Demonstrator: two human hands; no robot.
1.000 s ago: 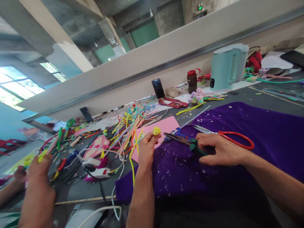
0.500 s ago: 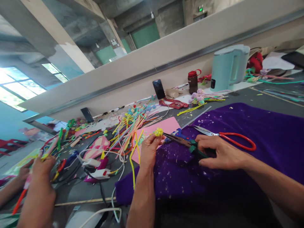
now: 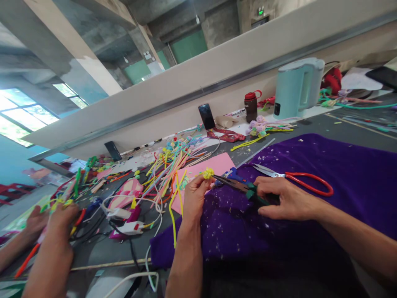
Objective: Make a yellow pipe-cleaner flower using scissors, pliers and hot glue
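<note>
Between the fingertips of my left hand (image 3: 195, 194) is a small yellow fuzzy flower (image 3: 208, 173), apparently of pipe cleaner. My right hand (image 3: 285, 198) is closed on the handles of long-nose pliers (image 3: 234, 183), whose dark green grips partly show. The tips of the pliers reach the right side of the flower; whether they pinch it I cannot make out. Red-handled scissors (image 3: 305, 182) lie on the purple cloth (image 3: 344, 165) just beyond my right hand. A blue tool (image 3: 231, 174), partly hidden, rests behind the pliers on a pink sheet (image 3: 217, 161).
Pipe cleaners (image 3: 173, 161) in many colours are heaped left of centre. White cables and a plug adapter (image 3: 132, 227) lie nearer. At the left a co-worker's hands (image 3: 62, 215) hold yellow pieces. Along the back stand a phone (image 3: 206, 116), a bottle (image 3: 251, 108) and a kettle (image 3: 294, 91).
My hands, the flower and the pliers have hardly moved. The co-worker's hands at the left have shifted, with the farther one now more opened out.
</note>
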